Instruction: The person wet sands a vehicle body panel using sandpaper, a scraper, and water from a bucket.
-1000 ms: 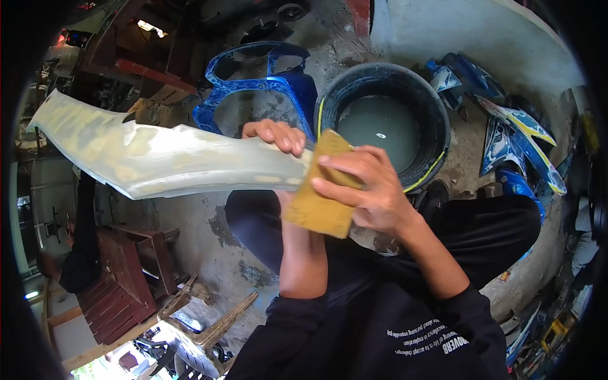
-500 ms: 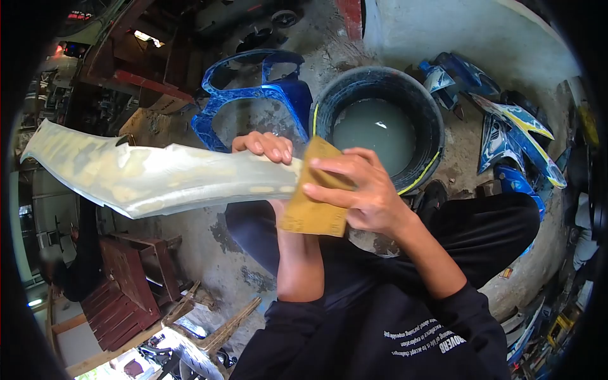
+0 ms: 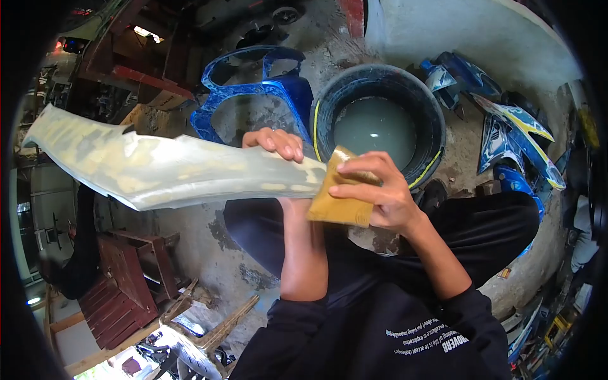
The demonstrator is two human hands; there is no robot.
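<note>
Head view: your left hand (image 3: pixel 275 143) is partly closed around the long, pale, curved panel (image 3: pixel 190 168). Its fingers bend over the far edge, while your wrist comes up from beneath the near edge; the panel hides your palm, and you cannot tell where the thumb sits. Your right hand (image 3: pixel 378 190) is half closed on a yellow-brown sheet of sandpaper (image 3: pixel 342 207), with two fingers laid across its upper face and slightly spread. The sheet is bent and lies over the panel's narrow right end, so that tip is covered.

You have the panel lying across in front of you, above your folded legs (image 3: pixel 484 231), with its broad end reaching well out to your left. Its surface is a patchwork of grey, white and cream-yellow, with small notches along the far edge.

Just beyond your right hand, a large dark bucket (image 3: pixel 434 95) stands on the concrete floor (image 3: pixel 196 237), with cloudy grey-green water (image 3: pixel 373 130) inside and a yellow line on its side. To the left of the bucket, beyond your left hand, lies a blue frame-like part (image 3: pixel 218 95) with large openings. To the right of the bucket, near the wall (image 3: pixel 481 31), are blue, white and yellow body panels (image 3: pixel 522 130). Off to your left is a red-brown slatted wooden piece (image 3: pixel 120 291).
</note>
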